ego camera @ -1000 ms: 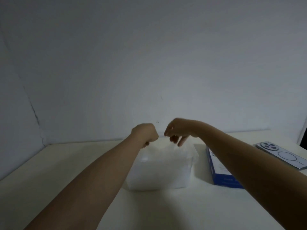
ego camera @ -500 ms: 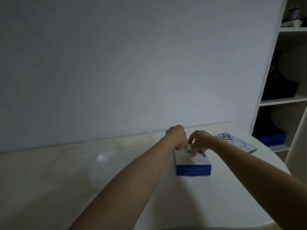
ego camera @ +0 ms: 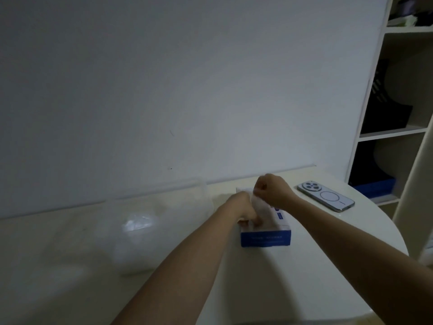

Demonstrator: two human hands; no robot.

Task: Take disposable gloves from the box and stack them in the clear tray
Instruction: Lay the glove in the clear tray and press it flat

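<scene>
Rising from the top of the blue-and-white cardboard box (ego camera: 266, 238), a thin translucent disposable glove (ego camera: 260, 207) is pinched at its upper end by the curled fingers of the right hand (ego camera: 273, 191), just above the box. Left hand (ego camera: 242, 208) rests on the box top beside the glove, fingers bent downward; whether they grip anything cannot be told. Clear plastic tray (ego camera: 201, 184) stands just left of the box on the white round table (ego camera: 293, 277); silver smartphone (ego camera: 325, 195) lies to the right.
</scene>
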